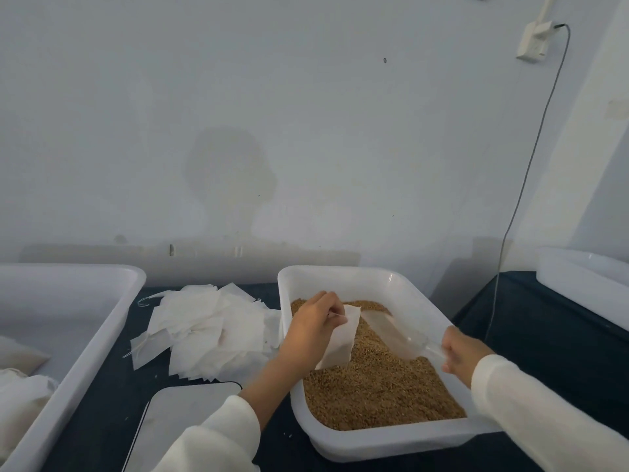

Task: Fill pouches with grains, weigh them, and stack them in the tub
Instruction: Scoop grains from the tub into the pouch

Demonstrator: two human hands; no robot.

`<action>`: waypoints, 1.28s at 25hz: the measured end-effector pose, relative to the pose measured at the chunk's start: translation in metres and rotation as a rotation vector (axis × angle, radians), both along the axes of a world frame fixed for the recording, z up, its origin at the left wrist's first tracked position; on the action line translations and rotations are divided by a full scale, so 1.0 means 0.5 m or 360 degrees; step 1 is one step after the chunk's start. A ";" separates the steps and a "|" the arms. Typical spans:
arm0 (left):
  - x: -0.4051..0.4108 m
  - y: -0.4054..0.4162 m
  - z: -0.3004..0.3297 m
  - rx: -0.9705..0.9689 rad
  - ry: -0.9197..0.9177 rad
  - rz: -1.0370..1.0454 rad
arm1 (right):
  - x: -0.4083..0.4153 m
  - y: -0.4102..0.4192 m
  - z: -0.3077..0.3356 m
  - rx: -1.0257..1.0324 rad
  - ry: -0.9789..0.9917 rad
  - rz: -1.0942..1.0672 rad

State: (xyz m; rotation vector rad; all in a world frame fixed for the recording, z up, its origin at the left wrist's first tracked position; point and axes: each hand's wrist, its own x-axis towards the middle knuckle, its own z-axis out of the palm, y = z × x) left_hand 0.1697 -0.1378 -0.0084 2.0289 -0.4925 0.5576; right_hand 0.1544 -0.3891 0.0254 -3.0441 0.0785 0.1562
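Note:
A white tub [343, 279] in the middle holds brown grains [381, 386]. Above the grains my left hand [315, 327] pinches the top of an empty white pouch [340, 338], which hangs down over them. My right hand [461, 352] grips the handle of a clear plastic scoop [391, 332], whose front end is dug into the grains at the far side. A heap of flat empty pouches [204, 330] lies on the dark table left of the tub. A flat white scale [180, 424] sits in front of that heap. The large white tub [85, 338] at the left holds filled pouches [20, 386].
Another white tub [585, 277] stands at the far right on a dark surface. A grey cable [520, 195] hangs from a wall socket [534, 40] down behind the grain tub. The white wall runs close behind the table.

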 end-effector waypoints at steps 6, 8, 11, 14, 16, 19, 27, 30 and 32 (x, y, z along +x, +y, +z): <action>-0.017 0.020 0.032 -0.0446 0.0123 -0.0188 | 0.035 0.062 -0.074 -0.0264 0.0170 -0.0015; -0.025 0.031 0.048 -0.0568 0.0127 -0.0217 | 0.032 0.080 -0.078 -0.0323 0.0212 0.0013; -0.045 0.054 0.072 -0.0789 0.0122 -0.0332 | 0.018 0.113 -0.049 0.0074 -0.0050 0.0180; -0.069 0.085 0.091 -0.0965 0.0093 -0.0371 | -0.026 0.184 0.012 0.1390 -0.0125 0.0464; -0.087 0.112 0.099 -0.1051 0.0095 -0.0372 | -0.057 0.248 0.037 0.2062 0.0044 0.0577; -0.119 0.155 0.093 -0.1101 0.0132 -0.0344 | -0.073 0.335 0.037 0.2266 0.0112 0.0478; -0.211 0.274 -0.028 -0.1064 0.0355 -0.0053 | -0.118 0.474 -0.036 0.1961 -0.0161 0.0424; -0.222 0.313 -0.084 -0.0868 0.0417 0.0263 | -0.121 0.507 -0.072 0.1843 -0.0199 0.0466; -0.221 0.331 -0.110 -0.0724 0.0390 0.0442 | -0.118 0.526 -0.095 0.1836 -0.0191 0.0449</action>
